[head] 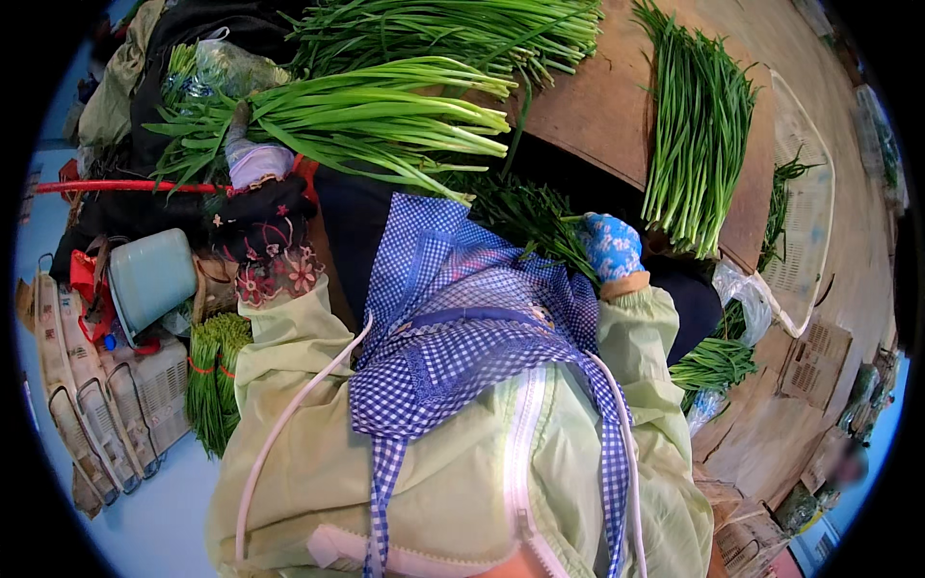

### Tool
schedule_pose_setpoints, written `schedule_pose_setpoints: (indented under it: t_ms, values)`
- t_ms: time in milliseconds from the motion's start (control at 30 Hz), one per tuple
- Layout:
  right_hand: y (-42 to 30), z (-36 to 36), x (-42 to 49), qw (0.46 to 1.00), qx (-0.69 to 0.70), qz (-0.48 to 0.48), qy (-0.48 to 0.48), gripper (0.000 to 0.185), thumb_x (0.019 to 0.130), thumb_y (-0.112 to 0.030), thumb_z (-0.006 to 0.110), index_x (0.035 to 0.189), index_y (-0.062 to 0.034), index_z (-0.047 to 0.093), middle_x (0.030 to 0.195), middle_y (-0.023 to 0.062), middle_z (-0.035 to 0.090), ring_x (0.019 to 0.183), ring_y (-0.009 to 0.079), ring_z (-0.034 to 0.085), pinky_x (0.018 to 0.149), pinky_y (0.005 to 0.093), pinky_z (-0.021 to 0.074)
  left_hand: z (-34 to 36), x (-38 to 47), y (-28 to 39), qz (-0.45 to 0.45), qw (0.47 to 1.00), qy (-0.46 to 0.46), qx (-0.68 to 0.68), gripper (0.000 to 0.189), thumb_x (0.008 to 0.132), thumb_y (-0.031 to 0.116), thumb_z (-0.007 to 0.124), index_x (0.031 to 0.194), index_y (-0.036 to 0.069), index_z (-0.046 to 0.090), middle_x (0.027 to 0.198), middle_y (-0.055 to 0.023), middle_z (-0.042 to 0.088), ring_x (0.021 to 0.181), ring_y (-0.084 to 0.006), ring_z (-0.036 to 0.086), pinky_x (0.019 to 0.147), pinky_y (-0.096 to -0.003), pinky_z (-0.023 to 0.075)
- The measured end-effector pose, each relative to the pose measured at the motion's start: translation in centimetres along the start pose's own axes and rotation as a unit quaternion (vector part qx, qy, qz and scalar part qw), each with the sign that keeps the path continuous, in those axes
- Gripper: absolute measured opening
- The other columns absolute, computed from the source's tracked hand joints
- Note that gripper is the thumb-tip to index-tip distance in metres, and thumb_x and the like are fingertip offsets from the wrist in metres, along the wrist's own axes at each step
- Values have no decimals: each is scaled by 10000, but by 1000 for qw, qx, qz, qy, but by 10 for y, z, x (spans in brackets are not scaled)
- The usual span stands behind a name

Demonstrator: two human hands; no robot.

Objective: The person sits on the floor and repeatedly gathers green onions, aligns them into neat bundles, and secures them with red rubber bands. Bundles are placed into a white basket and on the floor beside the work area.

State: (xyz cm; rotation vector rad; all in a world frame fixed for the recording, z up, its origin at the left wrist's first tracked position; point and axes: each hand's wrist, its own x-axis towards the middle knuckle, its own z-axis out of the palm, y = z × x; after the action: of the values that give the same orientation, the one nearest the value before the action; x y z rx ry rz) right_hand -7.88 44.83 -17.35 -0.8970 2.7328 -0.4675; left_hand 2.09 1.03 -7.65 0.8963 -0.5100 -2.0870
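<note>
My left hand (253,155), in a pale lavender glove with a soiled finger, grips a fanned bunch of garlic chives (390,115) near its leafy end. The pale cut ends point right. My right hand (613,246), in a blue floral glove, is curled beside loose dark green leaves (535,217) over my lap. A pale stem end pokes out by its fingers; whether they grip it is hidden. A blue checked apron (462,325) covers my lap. Ahead, a large pile of chives (448,32) lies on a brown board (578,137).
Another chive bundle (697,137) lies at the board's right side, beside a white plastic crate (798,202). On the left are a light blue bucket (153,278), stacked crates (108,412) and tied green bundles (213,383). A clear plastic bag (748,296) hangs at right.
</note>
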Motion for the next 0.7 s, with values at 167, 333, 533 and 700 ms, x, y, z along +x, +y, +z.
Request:
schedule_pose_setpoints:
  t_ms: [167,333,533,700]
  values:
    - [-93,-36,10,949,201,-148,190,181,761,-202,618,933,-147,634,783,109,626,670,274,606,565,349,479,11,3,-27,-73,997,-10,-2,400,813,304,581,1121,50,551,1196,-121,533,1109,-301,461,985,-490,304]
    - [-140,-22,53,683,715,107,-100,280,838,-269,600,926,-3,591,643,59,586,489,129,525,419,250,406,4,8,-28,-122,991,-52,10,443,803,344,587,1118,35,550,1179,-128,543,1080,-321,473,971,-492,314]
    - [-133,-7,52,431,872,158,-170,213,852,-239,584,973,-64,593,755,43,575,596,90,495,532,196,420,1,-2,-37,-127,988,-90,-1,436,803,341,591,1114,38,554,1173,-128,547,1069,-323,483,964,-489,325]
    - [-86,9,21,375,894,108,-222,199,834,-172,566,985,-45,593,928,68,622,773,166,568,663,273,453,-9,8,-49,-172,975,-142,-21,430,802,338,595,1110,40,558,1167,-127,551,1060,-325,492,958,-486,334]
